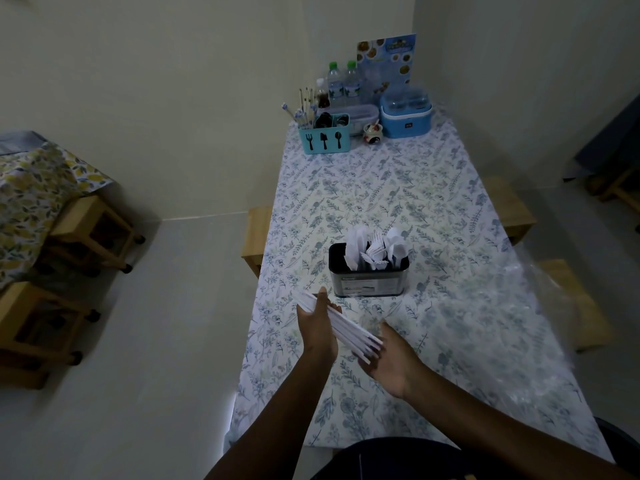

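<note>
Both hands are over the near left part of the table: my left hand [317, 327] has its fingers curled round a bundle of thin white sticks [349, 332], thumb pointing away from me, while my right hand [388, 362] is spread with straight fingers and meets the bundle's near right ends. I cannot tell whether the sticks are straws or wrapped chopsticks. The bundle slants from far left to near right, held above the tablecloth [433, 209] rather than lying on it. That cloth is white with a blue-green leaf and flower print, and a sheet of clear plastic lies over it, wrinkled along the right edge. Just beyond my hands stands a metal cutlery holder [369, 282] filled with white plastic knives, forks and spoons. At the far end, against the wall, is a turquoise cutlery caddy [323, 142] with fork, knife and spoon symbols, chopsticks poking out of it. Behind the caddy are two water bottles [343, 83] with green caps, and right of them an upright menu card [388, 60]. A blue container [405, 119] with a clear lid stands at the far right, with a small ceramic jar [373, 133] beside it. Wooden stools [512, 209] are tucked under both long sides of the table. To the left, across the pale floor, stand more wooden stools beside another table under a lemon-print cloth [38, 188]. Pale plain walls close off the corner.
</note>
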`<action>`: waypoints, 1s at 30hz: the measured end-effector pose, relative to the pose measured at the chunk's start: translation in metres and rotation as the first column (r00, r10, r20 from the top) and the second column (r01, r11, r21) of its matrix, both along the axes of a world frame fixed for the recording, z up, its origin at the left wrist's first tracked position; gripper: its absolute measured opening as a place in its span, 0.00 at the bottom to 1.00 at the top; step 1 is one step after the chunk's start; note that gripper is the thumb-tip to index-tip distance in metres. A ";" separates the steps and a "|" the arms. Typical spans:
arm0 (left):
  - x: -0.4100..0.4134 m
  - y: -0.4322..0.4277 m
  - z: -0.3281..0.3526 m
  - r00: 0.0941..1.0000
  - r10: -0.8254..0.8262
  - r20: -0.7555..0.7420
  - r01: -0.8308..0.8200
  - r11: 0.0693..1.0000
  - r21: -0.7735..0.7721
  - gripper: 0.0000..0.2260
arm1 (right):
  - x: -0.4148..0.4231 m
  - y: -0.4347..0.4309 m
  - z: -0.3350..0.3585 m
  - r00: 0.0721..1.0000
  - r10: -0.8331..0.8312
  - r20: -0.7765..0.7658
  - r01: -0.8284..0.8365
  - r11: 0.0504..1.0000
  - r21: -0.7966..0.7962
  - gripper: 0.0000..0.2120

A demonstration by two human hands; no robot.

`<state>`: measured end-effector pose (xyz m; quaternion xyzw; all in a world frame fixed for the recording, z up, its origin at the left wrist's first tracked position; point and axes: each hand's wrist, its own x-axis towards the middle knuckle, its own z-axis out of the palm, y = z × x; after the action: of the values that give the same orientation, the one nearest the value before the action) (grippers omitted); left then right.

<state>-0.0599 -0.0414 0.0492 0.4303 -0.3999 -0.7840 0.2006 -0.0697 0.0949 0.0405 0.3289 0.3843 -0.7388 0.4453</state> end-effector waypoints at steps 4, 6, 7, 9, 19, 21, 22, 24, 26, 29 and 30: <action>0.002 0.008 0.008 0.999 -0.040 -0.034 0.038 0.998 -0.050 0.12 | 0.002 -0.006 0.011 0.998 -0.054 -0.024 0.052 0.993 -0.102 0.17; 0.003 0.010 0.016 0.995 -0.083 -0.056 0.081 0.996 -0.041 0.09 | 0.001 -0.006 0.010 0.996 -0.086 -0.040 0.082 0.993 -0.088 0.13; 0.004 0.011 0.020 0.991 -0.109 -0.076 0.106 0.993 -0.044 0.08 | 0.000 -0.006 0.008 0.994 -0.106 -0.038 0.102 0.991 -0.081 0.12; 0.006 0.012 0.026 0.982 -0.157 -0.109 0.152 0.987 -0.045 0.04 | -0.003 -0.005 0.006 0.992 -0.123 -0.025 0.121 0.990 -0.077 0.10; 0.011 0.006 0.035 0.887 -0.459 0.049 0.457 0.857 -0.238 0.12 | -0.013 -0.006 0.002 0.985 -0.170 0.031 0.172 0.981 -0.087 0.12; 0.010 0.002 0.037 0.860 -0.497 0.115 0.509 0.820 -0.262 0.12 | -0.015 -0.005 0.002 0.981 -0.191 0.031 0.193 0.977 -0.090 0.15; 0.011 0.000 0.039 0.841 -0.517 0.158 0.540 0.792 -0.286 0.11 | -0.016 -0.004 0.003 0.980 -0.198 0.030 0.200 0.976 -0.091 0.17; 0.011 -0.002 0.041 0.804 -0.551 0.223 0.594 0.733 -0.332 0.11 | -0.017 -0.005 0.002 0.979 -0.202 0.025 0.203 0.977 -0.067 0.19; 0.010 -0.004 0.045 0.763 -0.599 0.243 0.646 0.690 -0.327 0.11 | -0.016 -0.006 0.003 0.980 -0.197 0.023 0.198 0.980 -0.023 0.19; 0.008 -0.007 0.048 0.672 -0.688 0.276 0.740 0.604 -0.297 0.12 | -0.016 -0.008 0.005 0.981 -0.190 0.030 0.189 0.981 0.037 0.18; 0.007 -0.009 0.049 0.649 -0.703 0.292 0.760 0.585 -0.283 0.13 | -0.016 -0.007 0.007 0.984 -0.177 0.031 0.175 0.983 0.053 0.19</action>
<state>-0.0526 -0.0504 0.0979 0.2362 -0.6992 -0.6685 -0.0916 -0.0859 0.0875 0.0475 0.3857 0.3642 -0.7594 0.3766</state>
